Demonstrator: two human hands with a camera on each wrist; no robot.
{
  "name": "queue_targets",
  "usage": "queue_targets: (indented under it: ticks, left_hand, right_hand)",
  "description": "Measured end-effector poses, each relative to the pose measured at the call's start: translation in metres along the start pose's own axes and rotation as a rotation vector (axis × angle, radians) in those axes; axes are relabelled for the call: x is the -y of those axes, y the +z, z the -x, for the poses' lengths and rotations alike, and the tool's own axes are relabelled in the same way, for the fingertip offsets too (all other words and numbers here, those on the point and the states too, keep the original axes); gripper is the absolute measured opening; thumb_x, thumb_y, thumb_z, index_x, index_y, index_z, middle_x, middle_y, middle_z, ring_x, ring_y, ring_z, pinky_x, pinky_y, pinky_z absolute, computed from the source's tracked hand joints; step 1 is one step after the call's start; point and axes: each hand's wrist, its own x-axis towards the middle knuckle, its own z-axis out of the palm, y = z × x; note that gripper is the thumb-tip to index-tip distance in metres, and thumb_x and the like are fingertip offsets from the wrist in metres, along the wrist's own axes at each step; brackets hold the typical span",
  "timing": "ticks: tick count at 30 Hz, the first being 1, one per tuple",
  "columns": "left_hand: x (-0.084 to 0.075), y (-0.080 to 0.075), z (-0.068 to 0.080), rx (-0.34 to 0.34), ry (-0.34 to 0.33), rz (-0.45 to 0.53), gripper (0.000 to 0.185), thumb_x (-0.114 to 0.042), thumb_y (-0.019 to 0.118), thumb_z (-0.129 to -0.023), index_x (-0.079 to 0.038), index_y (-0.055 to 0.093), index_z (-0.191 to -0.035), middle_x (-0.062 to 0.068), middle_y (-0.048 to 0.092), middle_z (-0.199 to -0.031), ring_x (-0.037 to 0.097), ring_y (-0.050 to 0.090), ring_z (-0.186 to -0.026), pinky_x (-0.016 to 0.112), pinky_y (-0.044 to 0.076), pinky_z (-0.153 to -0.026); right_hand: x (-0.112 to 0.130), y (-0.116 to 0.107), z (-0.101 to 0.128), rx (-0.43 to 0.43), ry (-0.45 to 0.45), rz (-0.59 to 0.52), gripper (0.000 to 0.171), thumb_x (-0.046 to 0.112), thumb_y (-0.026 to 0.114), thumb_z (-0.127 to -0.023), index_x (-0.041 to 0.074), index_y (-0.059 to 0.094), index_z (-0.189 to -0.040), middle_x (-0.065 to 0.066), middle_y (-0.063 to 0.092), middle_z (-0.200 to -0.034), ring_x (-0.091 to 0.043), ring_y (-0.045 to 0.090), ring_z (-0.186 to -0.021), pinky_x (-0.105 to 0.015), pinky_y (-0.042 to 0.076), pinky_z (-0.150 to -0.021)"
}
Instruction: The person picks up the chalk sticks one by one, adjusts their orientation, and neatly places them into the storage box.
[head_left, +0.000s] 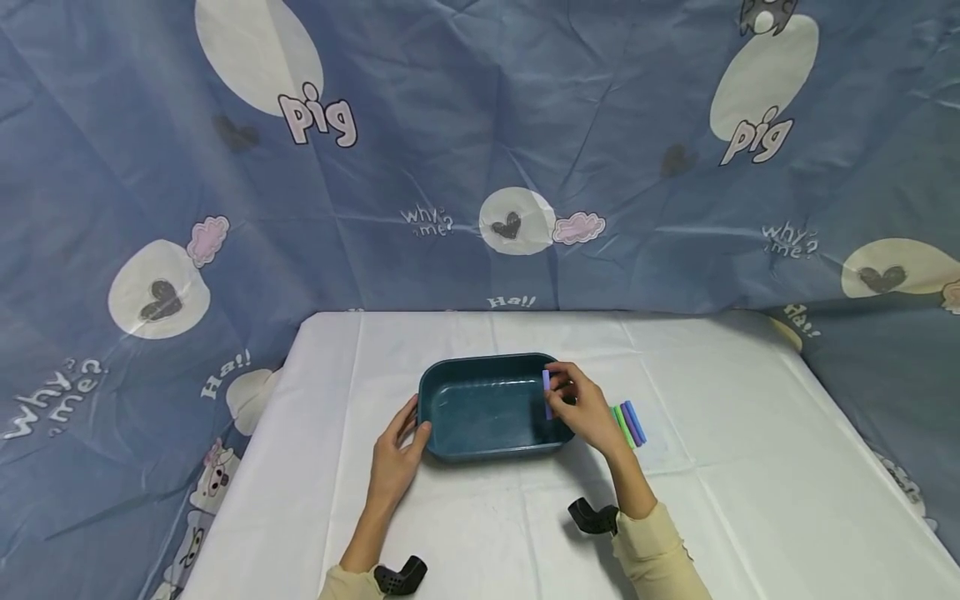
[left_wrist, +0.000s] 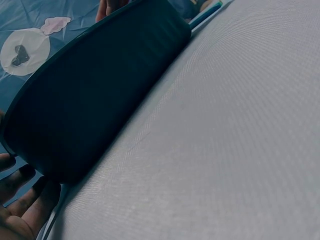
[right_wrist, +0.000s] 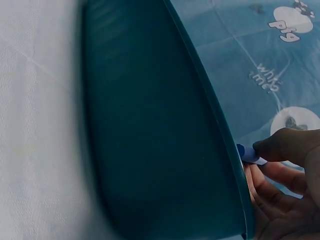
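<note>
While the right hand (head_left: pixel 588 408) pinches a purple stick (head_left: pixel 547 393) between thumb and fingers just over the right rim of the teal tub (head_left: pixel 487 407), the sound way to handle this step, as I judge it, is to keep the stick low and let it go only once its whole length is inside the rim. In the head view the stick stands roughly upright at the centre of the frame, right at the tub's right edge; the right wrist view shows its blue-white end (right_wrist: pixel 248 154) touching or almost touching the rim at lower right, so it could catch there and tip outward. The left hand (head_left: pixel 397 454) rests against the tub's lower left corner, thumb on the rim, fingers on the outer wall; the left wrist view shows its fingers (left_wrist: pixel 22 200) lying fairly relaxed beside the dark wall at lower left. That bracing matters, since the tub sits on a smooth white cloth (head_left: pixel 750 467) and may slide. Three more sticks (head_left: pixel 628 423), green, purple and blue, lie on the cloth just right of the right hand.
</note>
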Motion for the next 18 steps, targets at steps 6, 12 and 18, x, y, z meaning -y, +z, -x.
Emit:
queue_targets:
  ticks: [6, 12, 18]
  left_hand:
    - [-0.001, -0.001, 0.001, 0.007, -0.016, -0.002, 0.052, -0.027, 0.062, -0.092, -0.021, 0.045, -0.141, 0.004, 0.05, -0.141, 0.022, 0.054, -0.125, 0.024, 0.052, -0.093]
    - [-0.018, -0.005, 0.004, 0.026, -0.024, 0.011, 0.053, -0.02, 0.062, -0.093, -0.012, 0.044, -0.141, 0.011, 0.049, -0.142, 0.028, 0.052, -0.126, 0.03, 0.052, -0.093]
    - [-0.033, -0.006, 0.006, 0.038, -0.021, 0.001, 0.052, -0.016, 0.061, -0.093, -0.007, 0.043, -0.141, 0.013, 0.049, -0.142, 0.028, 0.053, -0.125, 0.034, 0.051, -0.096]
  right_hand:
    - [-0.016, 0.007, -0.005, -0.007, -0.002, 0.001, 0.04, 0.006, 0.062, -0.089, 0.005, 0.051, -0.128, -0.012, 0.057, -0.098, -0.016, 0.059, -0.076, -0.035, 0.059, -0.061]
    - [-0.015, 0.012, -0.006, -0.014, -0.027, 0.006, 0.039, 0.006, 0.062, -0.088, 0.006, 0.053, -0.126, -0.01, 0.058, -0.097, -0.015, 0.059, -0.077, -0.026, 0.057, -0.058]
    - [-0.015, 0.016, -0.006, -0.02, -0.041, 0.022, 0.039, 0.006, 0.062, -0.089, 0.004, 0.053, -0.126, -0.008, 0.058, -0.096, -0.015, 0.059, -0.076, -0.027, 0.057, -0.058]
